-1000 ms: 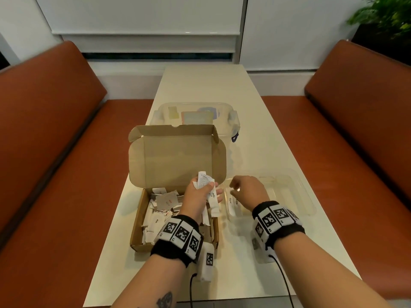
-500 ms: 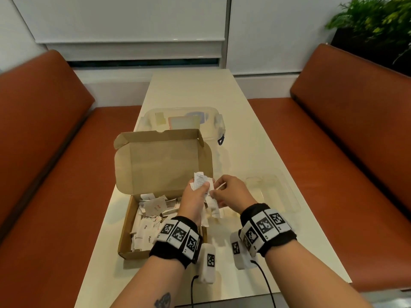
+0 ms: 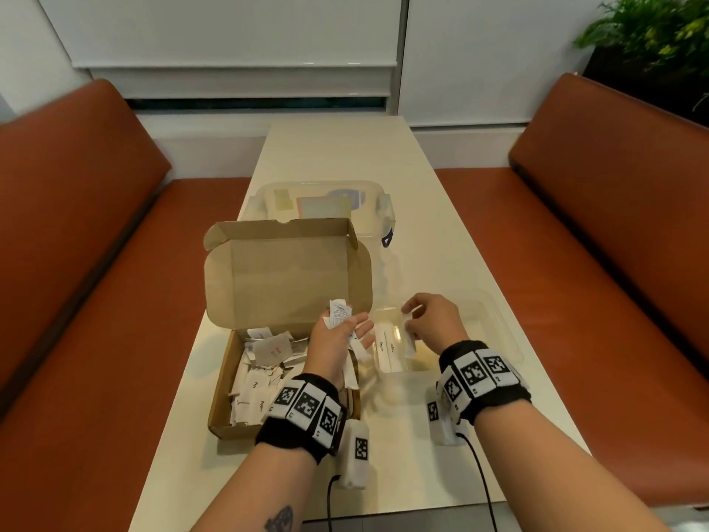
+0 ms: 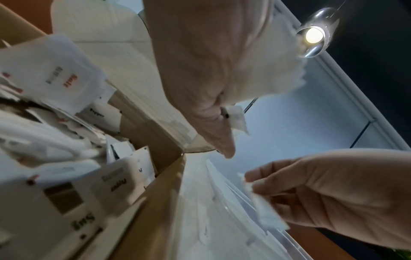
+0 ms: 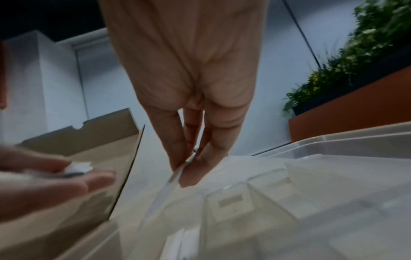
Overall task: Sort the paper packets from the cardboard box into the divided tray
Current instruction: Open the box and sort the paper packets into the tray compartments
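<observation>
Head view: on a pale worktop (image 3: 441, 263) an open cardboard box (image 3: 238, 385) of paper packets (image 3: 257, 382) sits left of a clear divided tray (image 3: 498, 320). The left hand (image 3: 337, 339) holds a bunch of packets above the box's right edge. The right hand (image 3: 431, 320) pinches one long packet (image 3: 409, 337) over the tray's left compartment, where two sugar sticks (image 3: 387, 351) lie.

Left wrist view: the left hand's (image 4: 206, 70) grip is closed on white packets; box contents read Salt, Pepper, Sugar.

Right wrist view: the right fingertips (image 5: 189, 174) pinch the packet above the tray (image 5: 333, 154).

Judgement: placing is in hand; next, lower and release into the matching compartment.
</observation>
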The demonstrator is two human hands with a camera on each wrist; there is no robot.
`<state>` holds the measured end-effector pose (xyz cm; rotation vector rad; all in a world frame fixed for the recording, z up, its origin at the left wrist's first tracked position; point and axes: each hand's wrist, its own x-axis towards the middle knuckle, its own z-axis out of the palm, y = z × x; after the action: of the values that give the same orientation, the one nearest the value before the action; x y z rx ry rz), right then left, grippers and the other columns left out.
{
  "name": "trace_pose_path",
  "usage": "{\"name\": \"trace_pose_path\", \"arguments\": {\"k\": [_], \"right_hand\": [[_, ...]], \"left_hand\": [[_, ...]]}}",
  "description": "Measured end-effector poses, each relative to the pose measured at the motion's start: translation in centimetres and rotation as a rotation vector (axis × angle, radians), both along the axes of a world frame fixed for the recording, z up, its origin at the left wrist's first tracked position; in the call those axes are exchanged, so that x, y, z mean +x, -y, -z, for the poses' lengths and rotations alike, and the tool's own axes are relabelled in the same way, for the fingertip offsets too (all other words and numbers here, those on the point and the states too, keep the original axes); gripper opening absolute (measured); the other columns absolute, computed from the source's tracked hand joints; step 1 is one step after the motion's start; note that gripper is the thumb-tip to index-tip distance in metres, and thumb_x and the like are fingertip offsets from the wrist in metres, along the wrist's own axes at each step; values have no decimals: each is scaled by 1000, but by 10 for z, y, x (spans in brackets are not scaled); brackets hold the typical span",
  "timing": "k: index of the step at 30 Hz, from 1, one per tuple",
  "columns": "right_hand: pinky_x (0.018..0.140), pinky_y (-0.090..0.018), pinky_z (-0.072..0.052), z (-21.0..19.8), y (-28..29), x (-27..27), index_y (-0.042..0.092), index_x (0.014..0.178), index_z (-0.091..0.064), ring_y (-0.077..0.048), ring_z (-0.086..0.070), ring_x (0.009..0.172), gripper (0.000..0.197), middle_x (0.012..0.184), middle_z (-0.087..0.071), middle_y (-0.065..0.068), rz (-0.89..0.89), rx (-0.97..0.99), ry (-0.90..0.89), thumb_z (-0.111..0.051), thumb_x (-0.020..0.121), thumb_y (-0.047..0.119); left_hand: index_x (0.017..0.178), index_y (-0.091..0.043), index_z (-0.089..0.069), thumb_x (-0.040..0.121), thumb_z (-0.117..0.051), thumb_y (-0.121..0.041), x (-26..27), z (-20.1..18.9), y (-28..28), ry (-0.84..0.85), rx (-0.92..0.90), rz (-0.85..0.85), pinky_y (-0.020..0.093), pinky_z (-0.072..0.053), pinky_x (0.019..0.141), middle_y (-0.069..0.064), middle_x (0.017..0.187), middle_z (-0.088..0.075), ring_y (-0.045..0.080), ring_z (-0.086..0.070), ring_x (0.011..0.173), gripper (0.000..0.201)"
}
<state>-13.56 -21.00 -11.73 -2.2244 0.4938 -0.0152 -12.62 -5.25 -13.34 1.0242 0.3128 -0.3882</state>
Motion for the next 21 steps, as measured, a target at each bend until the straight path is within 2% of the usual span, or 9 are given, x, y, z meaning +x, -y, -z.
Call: {"name": "trace_pose_path", "arguments": {"k": [4, 7, 10, 14, 18, 21], "right_hand": [[86, -27, -51, 13, -14, 11, 4, 102, -67, -23, -62, 93, 27, 106, -66, -12, -141, -162, -92, -52, 84, -8], [93, -29, -47, 19, -28, 15, 3, 113, -64, -25, -59, 108, 30, 115, -63, -13, -230, -331, -159, -48, 89, -4], [89, -30, -47, 23, -36, 18, 1, 111, -61, -28, -59, 107, 27, 115, -61, -15, -266, -478, -198, -43, 92, -3], [82, -30, -48, 27, -40, 20, 2, 105, -61, -28, -61, 102, 26, 111, -62, -14, -307, -652, -233, -38, 94, -1], [85, -31, -47, 30, -33, 22, 8, 108, -62, -26, -60, 105, 26, 112, -64, -9, -387, -817, -266, -41, 93, 4], [91, -32, -42, 29, -24, 24, 17, 115, -61, -24, -53, 112, 29, 116, -63, -4, -434, -897, -263, -43, 94, 9]], "left_hand": [[126, -5, -42, 97, -46, 1, 0, -2, -4, 4, -19, 4, 31, -59, 70, 21, 112, -63, 24, -66, 94, 29], [127, -1, -43, 96, -47, 2, 0, -2, -8, 2, -48, -10, 27, -59, 64, 20, 109, -63, 24, -66, 90, 31], [135, -1, -39, 96, -46, 0, 0, -2, -14, 16, -24, -7, 28, -60, 69, 20, 117, -62, 25, -66, 99, 40], [135, 0, -39, 96, -48, 1, 1, -2, -20, 16, -51, -20, 30, -60, 70, 20, 116, -62, 25, -67, 96, 41], [133, 0, -40, 95, -48, 1, 2, -3, -25, 20, -76, -36, 30, -60, 66, 20, 113, -63, 23, -67, 89, 39], [136, 0, -38, 96, -48, 0, 4, -4, -26, 29, -55, -35, 28, -60, 64, 19, 115, -63, 23, -67, 93, 41]]}}
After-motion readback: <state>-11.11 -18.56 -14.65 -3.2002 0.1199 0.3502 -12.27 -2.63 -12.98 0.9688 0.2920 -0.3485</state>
